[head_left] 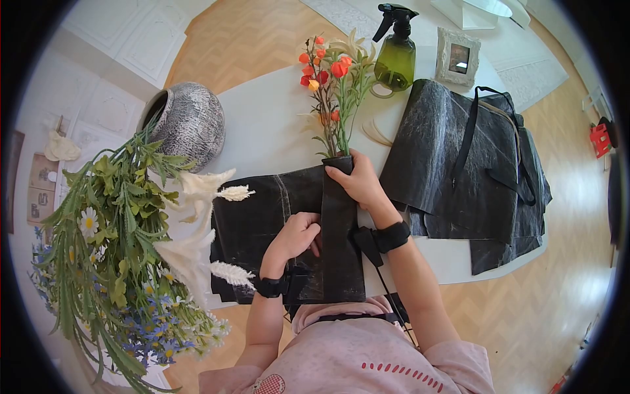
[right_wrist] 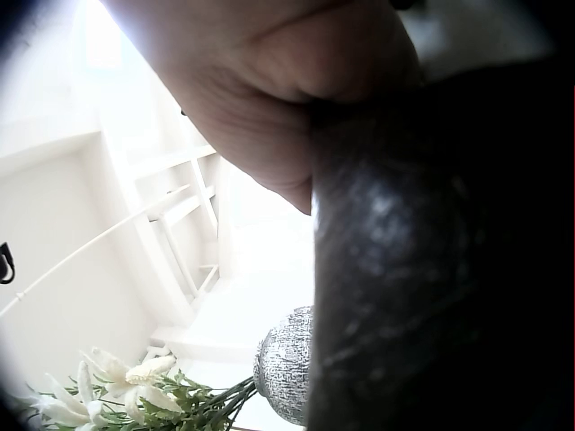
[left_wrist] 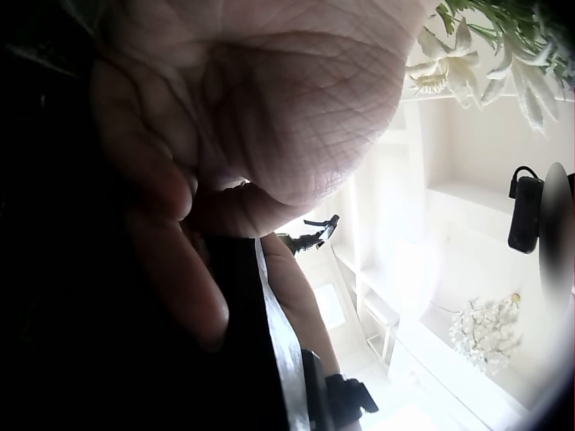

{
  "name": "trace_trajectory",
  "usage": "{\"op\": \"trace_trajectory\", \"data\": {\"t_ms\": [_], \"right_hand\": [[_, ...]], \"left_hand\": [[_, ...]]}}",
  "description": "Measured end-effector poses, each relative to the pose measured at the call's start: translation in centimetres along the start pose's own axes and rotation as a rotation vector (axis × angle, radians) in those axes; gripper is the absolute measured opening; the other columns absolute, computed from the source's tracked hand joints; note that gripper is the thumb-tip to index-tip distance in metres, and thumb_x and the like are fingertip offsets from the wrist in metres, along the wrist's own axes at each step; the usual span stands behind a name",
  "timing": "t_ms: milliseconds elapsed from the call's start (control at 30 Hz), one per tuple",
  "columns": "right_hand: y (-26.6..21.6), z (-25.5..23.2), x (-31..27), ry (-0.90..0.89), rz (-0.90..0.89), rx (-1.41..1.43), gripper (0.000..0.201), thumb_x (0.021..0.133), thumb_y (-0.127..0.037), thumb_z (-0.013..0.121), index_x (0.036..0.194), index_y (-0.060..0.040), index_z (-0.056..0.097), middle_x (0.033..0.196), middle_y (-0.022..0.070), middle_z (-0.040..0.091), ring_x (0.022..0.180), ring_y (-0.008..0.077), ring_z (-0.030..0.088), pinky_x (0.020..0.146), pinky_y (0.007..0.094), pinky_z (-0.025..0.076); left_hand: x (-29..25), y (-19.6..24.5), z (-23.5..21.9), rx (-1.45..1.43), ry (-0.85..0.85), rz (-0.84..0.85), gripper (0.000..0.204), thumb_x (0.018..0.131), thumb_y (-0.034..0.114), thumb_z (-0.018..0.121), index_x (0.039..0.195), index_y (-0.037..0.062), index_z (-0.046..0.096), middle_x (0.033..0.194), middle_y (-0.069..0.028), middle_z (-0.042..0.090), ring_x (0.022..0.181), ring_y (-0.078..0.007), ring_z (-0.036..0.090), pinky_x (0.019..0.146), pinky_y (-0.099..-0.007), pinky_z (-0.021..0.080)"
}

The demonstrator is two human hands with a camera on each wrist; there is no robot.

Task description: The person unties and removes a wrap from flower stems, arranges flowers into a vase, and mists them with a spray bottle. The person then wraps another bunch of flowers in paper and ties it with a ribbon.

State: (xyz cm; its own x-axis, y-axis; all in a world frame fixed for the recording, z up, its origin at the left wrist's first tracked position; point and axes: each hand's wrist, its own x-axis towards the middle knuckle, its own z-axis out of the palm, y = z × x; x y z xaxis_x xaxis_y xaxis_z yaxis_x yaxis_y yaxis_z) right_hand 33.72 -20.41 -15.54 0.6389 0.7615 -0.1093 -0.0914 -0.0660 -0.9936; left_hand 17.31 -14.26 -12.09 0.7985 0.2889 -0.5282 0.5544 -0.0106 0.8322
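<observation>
A bunch of orange and red artificial flowers (head_left: 331,72) lies on the white table (head_left: 269,131), its stems wrapped in a sheet of black wrapping paper (head_left: 252,220). My right hand (head_left: 344,174) grips the top of the rolled paper where the stems come out. My left hand (head_left: 307,233) holds the rolled edge lower down, fingers curled onto it. In the left wrist view the palm and curled fingers (left_wrist: 180,296) press on the black paper (left_wrist: 108,359). The right wrist view is filled by my right hand (right_wrist: 296,81) on the dark paper roll (right_wrist: 431,269).
A grey textured vase (head_left: 190,121) stands at the table's far left. A green spray bottle (head_left: 396,58) and a picture frame (head_left: 458,56) stand at the back. More black sheets (head_left: 466,164) are piled at the right. A large bouquet of greenery and white flowers (head_left: 118,243) fills the left.
</observation>
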Motion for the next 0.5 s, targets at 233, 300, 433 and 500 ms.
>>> {"op": "trace_trajectory", "data": {"t_ms": [233,300,433,500], "right_hand": [[-0.20,-0.18,-0.01,-0.037,0.007,-0.051,0.029,0.074,-0.009,0.063,0.095,0.0067,0.052,0.077,0.0084,0.059,0.067,0.0116,0.055,0.059,0.0253,0.046],[-0.16,-0.19,0.02,-0.043,0.027,-0.051,0.030,0.074,-0.010,0.063,0.096,0.0068,0.052,0.077,0.0084,0.059,0.067,0.0116,0.055,0.059,0.0254,0.046],[-0.01,-0.15,0.07,-0.044,0.030,-0.045,0.030,0.074,-0.010,0.063,0.096,0.0068,0.052,0.077,0.0083,0.059,0.067,0.0116,0.055,0.059,0.0254,0.046],[-0.19,-0.17,-0.01,-0.044,0.025,-0.032,0.030,0.074,-0.010,0.064,0.096,0.0067,0.052,0.077,0.0082,0.059,0.066,0.0117,0.055,0.059,0.0254,0.046]], "left_hand": [[-0.03,0.00,-0.02,-0.005,-0.006,0.008,0.023,0.079,0.004,0.037,0.080,-0.0084,0.056,0.065,-0.0128,0.059,0.051,-0.0205,0.059,0.045,-0.0286,0.049],[-0.01,-0.05,-0.03,0.003,-0.001,0.004,0.023,0.079,0.005,0.037,0.080,-0.0084,0.056,0.065,-0.0128,0.059,0.051,-0.0206,0.059,0.045,-0.0287,0.049],[0.01,-0.17,-0.01,-0.003,0.000,0.007,0.023,0.079,0.005,0.038,0.079,-0.0083,0.056,0.065,-0.0127,0.059,0.051,-0.0205,0.059,0.045,-0.0287,0.049],[-0.06,-0.04,0.04,-0.004,0.013,0.011,0.023,0.078,0.005,0.038,0.079,-0.0081,0.056,0.065,-0.0125,0.059,0.051,-0.0205,0.060,0.044,-0.0282,0.048]]}}
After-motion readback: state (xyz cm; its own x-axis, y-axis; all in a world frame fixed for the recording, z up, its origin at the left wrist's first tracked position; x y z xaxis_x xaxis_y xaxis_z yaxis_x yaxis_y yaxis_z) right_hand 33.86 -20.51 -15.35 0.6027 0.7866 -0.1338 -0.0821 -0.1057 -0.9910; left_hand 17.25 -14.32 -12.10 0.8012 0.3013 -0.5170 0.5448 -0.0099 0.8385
